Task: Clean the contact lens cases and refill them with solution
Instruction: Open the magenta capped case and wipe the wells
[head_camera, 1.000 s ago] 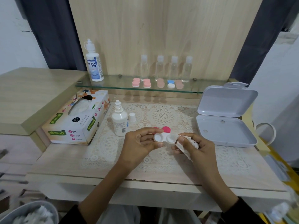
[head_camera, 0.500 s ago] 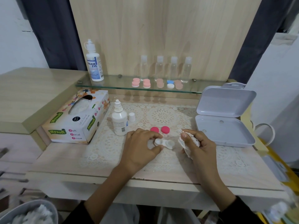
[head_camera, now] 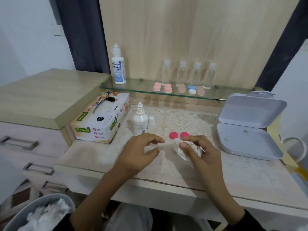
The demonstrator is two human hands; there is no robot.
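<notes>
Your right hand (head_camera: 200, 152) grips a wadded tissue (head_camera: 180, 150), with thumb and forefinger pinching its twisted tip. That tip meets the lens case (head_camera: 165, 144) at mid-frame, where the case is only a pale blur between the tissue and your left fingertips. Your left hand (head_camera: 140, 152) curls loosely beside it; the blur hides whether it actually holds the case. Just above the hands lie the two pink caps (head_camera: 173, 135), and further up-left stands the uncapped solution bottle (head_camera: 140, 121). Half a second ago the tissue sat apart, right of a plainly visible case — now your hands have closed together.
</notes>
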